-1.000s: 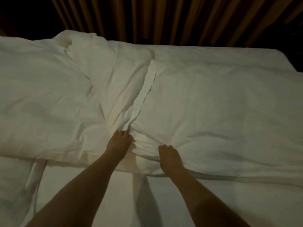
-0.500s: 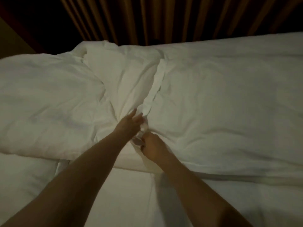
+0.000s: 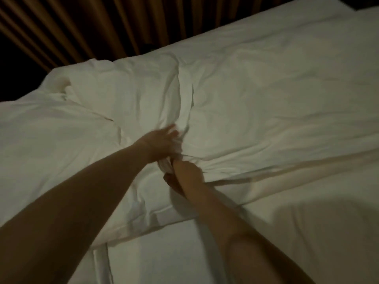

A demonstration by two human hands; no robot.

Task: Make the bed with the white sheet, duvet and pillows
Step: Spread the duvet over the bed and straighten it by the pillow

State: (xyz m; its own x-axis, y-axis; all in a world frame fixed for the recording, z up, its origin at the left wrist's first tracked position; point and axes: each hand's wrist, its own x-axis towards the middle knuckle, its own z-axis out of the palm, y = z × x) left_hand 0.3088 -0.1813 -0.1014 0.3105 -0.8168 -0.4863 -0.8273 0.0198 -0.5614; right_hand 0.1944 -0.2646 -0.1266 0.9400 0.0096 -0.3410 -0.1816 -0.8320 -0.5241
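Two white pillows lie side by side across the bed, the left pillow [image 3: 127,95] and the right pillow [image 3: 266,111], meeting at a folded pillowcase flap [image 3: 185,99]. My right hand [image 3: 187,173] grips a bunch of the pillowcase fabric [image 3: 167,163] at the near end of that flap. My left hand [image 3: 162,143] lies just above it, blurred, its fingers stretched forward and pressing into the fabric at the seam. A thick white duvet or a further pillow [image 3: 51,140] fills the left side. The white sheet [image 3: 164,259] covers the mattress below my arms.
Brown pleated curtains [image 3: 102,27] hang behind the far side of the bed. The bed's far right corner [image 3: 336,5] meets a dark area. A folded strip of sheet [image 3: 100,263] runs toward me at the lower left.
The view has tilted and moved closer. My hands came together at the seam. The right hand now grips bunched fabric, and the left has pushed forward over the flap.
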